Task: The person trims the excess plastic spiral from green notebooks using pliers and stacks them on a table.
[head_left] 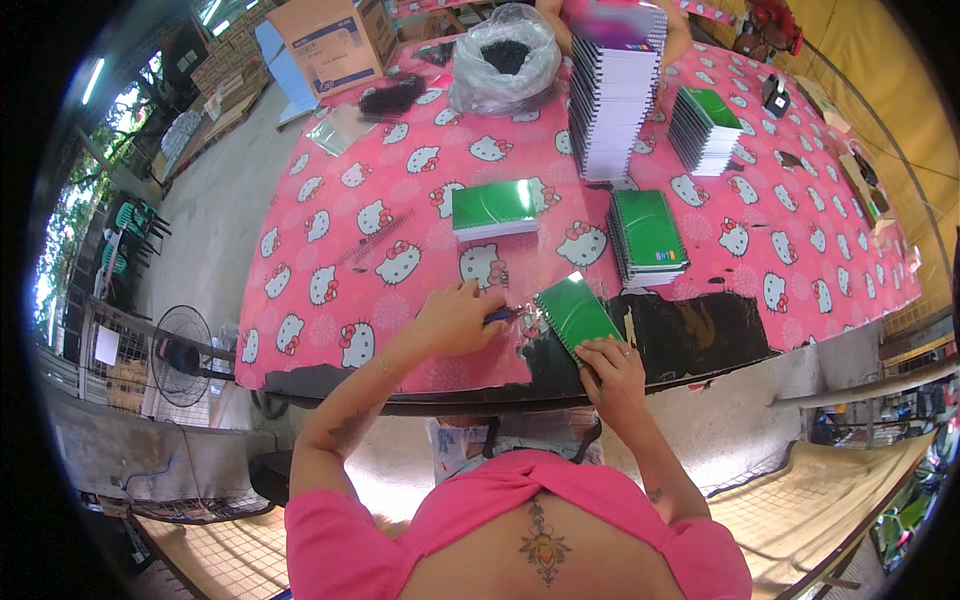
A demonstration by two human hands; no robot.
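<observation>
One green notebook [582, 315] nr table edge [460, 402], R hand [612, 372] atop, room beyond

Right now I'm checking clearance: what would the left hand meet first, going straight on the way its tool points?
Likely the spiral of the notebook under the right hand; whether the tool touches it is unclear.

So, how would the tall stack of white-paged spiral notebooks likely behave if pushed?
The stack would probably tip easily, being tall on a narrow base. It is likely heavy, with many page blocks. Its layers might slide apart, since no strap shows.
</observation>
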